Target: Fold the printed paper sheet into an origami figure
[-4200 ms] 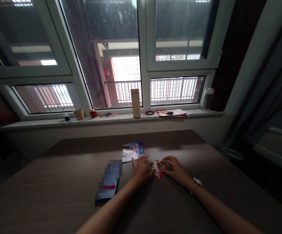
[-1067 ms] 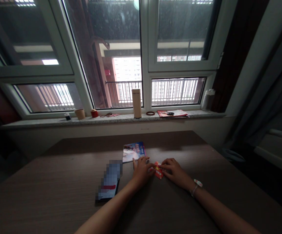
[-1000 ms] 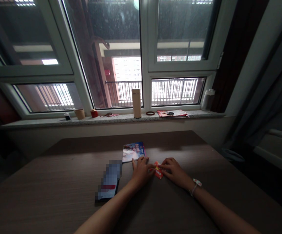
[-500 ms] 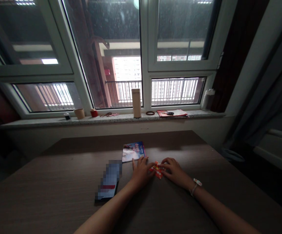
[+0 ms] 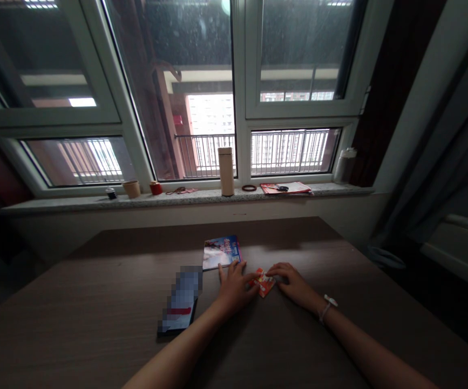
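Observation:
A small folded piece of red paper (image 5: 265,284) with white and yellow print lies on the table between my hands. My left hand (image 5: 236,286) has its thumb and index finger at the paper's left corner. Its other fingers spread toward a blue-and-white booklet (image 5: 219,254), touching or nearly touching its near edge. From the right, my right hand (image 5: 292,282) holds the paper's right side, index finger on the upper edge and thumb at the right corner. The fingers partly cover both sides of the paper.
A phone (image 5: 180,302), its screen blurred out, lies left of my left forearm on the brown table (image 5: 96,302). On the windowsill (image 5: 201,198) stand a beige flask (image 5: 226,172), a paper cup (image 5: 131,189) and a red spool (image 5: 156,188); scissors (image 5: 282,188) lie on red-edged papers (image 5: 298,188).
My right hand's fingers have shifted slightly right, from over the paper to its edge, so more of its printed face shows. My left hand has barely moved.

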Action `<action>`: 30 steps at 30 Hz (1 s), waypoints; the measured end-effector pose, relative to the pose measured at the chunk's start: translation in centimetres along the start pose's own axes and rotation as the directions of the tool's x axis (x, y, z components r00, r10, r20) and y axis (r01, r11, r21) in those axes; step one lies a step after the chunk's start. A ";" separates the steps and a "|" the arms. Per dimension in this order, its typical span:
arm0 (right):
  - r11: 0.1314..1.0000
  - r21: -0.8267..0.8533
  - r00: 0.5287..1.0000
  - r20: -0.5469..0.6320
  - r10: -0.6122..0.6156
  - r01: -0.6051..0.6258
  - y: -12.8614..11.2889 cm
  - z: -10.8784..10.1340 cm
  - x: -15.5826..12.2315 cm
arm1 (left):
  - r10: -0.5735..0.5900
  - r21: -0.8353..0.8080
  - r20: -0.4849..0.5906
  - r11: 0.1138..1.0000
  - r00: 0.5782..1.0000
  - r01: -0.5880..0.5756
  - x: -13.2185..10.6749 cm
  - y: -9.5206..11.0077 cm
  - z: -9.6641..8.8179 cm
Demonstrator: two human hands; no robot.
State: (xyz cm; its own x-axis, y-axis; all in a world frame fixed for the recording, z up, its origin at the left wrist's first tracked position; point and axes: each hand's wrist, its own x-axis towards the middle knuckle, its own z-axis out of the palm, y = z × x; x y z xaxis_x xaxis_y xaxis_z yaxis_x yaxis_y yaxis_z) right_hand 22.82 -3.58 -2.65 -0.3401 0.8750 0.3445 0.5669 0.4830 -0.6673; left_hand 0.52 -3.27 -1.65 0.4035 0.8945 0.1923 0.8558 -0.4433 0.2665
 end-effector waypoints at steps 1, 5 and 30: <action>1.000 0.003 1.000 -0.002 -0.004 0.004 0.2 0.0 0.0 | -0.002 0.000 0.008 1.000 1.000 0.002 0.0 0.0 0.0; 1.000 0.023 1.000 -0.015 -0.006 0.006 0.8 0.2 0.2 | -0.007 -0.006 0.021 1.000 1.000 0.007 0.0 0.0 -0.2; 0.990 -0.053 0.989 -0.070 0.129 -0.132 1.2 0.4 0.6 | 0.020 -0.050 0.174 0.999 0.985 -0.012 0.0 0.2 -1.8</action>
State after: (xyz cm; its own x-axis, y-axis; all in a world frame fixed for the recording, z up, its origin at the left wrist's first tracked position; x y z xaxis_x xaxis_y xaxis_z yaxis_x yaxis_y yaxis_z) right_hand 22.98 -2.44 -3.56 -0.2112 0.9300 0.3009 0.6461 0.3638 -0.6709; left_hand 0.10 -3.49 0.05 0.4707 0.8818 0.0308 0.8339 -0.4560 0.3110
